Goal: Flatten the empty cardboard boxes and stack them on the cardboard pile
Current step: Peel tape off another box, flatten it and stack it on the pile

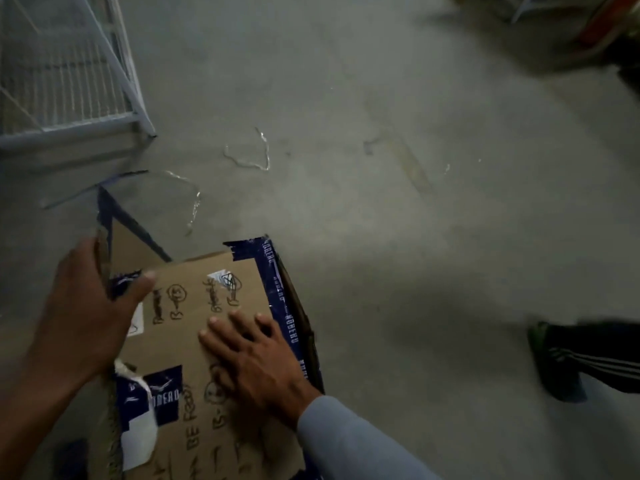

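Note:
A brown cardboard box (194, 306) with dark blue printed tape along its edges and black marker writing lies at the lower middle of the head view. My left hand (83, 306) grips its upper left corner flap, thumb across the top face. My right hand (252, 355) presses flat on the box's top face, fingers spread and straight. A loose flap edge with blue tape sticks up beyond my left hand. No cardboard pile shows in this view.
A white wire-mesh rack (65, 74) stands at the upper left on the grey concrete floor (381, 168). Clear tape strips (249, 157) lie on the floor beyond the box. Another person's leg and green shoe (561, 362) are at the right. Blurred clutter sits at the top right.

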A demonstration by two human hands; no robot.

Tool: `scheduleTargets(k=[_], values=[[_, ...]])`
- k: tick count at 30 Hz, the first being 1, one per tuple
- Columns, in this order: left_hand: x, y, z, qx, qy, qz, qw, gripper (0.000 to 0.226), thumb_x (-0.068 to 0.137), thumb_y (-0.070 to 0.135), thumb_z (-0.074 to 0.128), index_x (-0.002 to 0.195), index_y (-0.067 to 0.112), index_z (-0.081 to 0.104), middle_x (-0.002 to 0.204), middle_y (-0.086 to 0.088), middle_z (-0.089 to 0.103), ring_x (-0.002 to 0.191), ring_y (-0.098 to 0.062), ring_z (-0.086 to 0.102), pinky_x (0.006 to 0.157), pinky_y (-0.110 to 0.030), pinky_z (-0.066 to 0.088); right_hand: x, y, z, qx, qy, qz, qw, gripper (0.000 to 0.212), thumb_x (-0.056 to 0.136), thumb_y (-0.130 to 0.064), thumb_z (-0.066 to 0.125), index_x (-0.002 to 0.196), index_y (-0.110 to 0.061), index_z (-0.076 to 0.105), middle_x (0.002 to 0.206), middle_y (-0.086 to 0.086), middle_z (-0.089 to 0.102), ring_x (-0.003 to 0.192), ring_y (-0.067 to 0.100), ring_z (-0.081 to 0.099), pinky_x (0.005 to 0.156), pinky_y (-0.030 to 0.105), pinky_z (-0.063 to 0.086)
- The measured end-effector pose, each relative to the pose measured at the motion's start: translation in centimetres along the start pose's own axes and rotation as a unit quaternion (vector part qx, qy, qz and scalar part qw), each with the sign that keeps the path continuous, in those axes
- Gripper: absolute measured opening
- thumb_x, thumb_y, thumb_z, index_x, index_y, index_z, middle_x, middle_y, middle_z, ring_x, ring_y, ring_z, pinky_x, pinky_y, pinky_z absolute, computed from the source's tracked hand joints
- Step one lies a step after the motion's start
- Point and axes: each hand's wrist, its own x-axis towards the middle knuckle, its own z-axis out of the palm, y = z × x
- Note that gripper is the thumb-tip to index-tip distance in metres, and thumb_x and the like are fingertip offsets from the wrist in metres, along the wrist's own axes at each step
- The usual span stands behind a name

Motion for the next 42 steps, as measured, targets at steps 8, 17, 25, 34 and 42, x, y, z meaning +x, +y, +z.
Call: scheduleTargets(k=[8,17,25,34,42], values=[[-1.5,0.4,1.9,0.355,-0.118,0.32,0.871,0.109,0.056,-0.009,0.08,0.151,0.015,0.032,0.164,-0.011,0.016,0.144,-0.041,0.024,0.107,-0.062,0.028,-0.8,0.0,1.6,0.007,0.028,0.007,1.0,0.055,0.103,-0.043,0.03,0.155,-0.03,0.016,0.164,-0.005,0.014,0.151,0.025,0.004,0.118,0.05,0.008],[-14.8,6.0,17.6,0.227,-0.142,-0.136,0.954,0.063,0.101,0.027,-0.014,0.156,0.003,0.002,0.161,-0.025,-0.012,0.149,-0.044,-0.007,0.117,-0.061,0.006,-0.6,0.7,1.0,-0.004,0.013,-0.016,1.0,0.056,0.101,-0.044,0.037,0.153,-0.028,0.02,0.162,-0.002,0.019,0.149,0.028,0.011,0.116,0.053,0.016],[-12.0,-1.0,13.3,0.23,-0.076,0.013,0.97,0.067,0.099,0.047,-0.005,0.159,0.017,0.002,0.128,-0.026,0.06,0.124,-0.04,0.051,0.1,-0.044,0.05,-0.3,1.4,2.1,-0.101,-0.031,-0.013,0.994,0.064,0.098,-0.059,0.028,0.155,-0.03,0.018,0.161,-0.008,0.02,0.145,0.022,0.028,0.109,0.042,0.039],[-12.7,-0.4,12.5,0.363,-0.221,0.193,0.884,0.08,0.097,0.067,0.01,0.147,0.01,0.037,0.152,-0.016,0.042,0.137,-0.034,0.037,0.107,-0.053,0.032,-6.9,7.3,-0.3,-0.083,0.083,-0.023,0.993,0.06,0.098,-0.045,0.04,0.151,-0.019,0.033,0.156,0.005,0.036,0.144,0.025,0.032,0.115,0.042,0.017],[-13.1,2.6,15.9,0.299,-0.246,0.312,0.868,0.076,0.102,0.063,0.014,0.159,0.015,-0.001,0.166,0.002,-0.01,0.152,-0.013,-0.014,0.121,-0.044,-0.007,-10.9,9.5,-1.7,0.077,0.116,0.129,0.982,0.058,0.099,-0.046,0.045,0.151,-0.025,0.032,0.155,-0.003,0.037,0.134,0.018,0.044,0.109,0.035,0.037]])
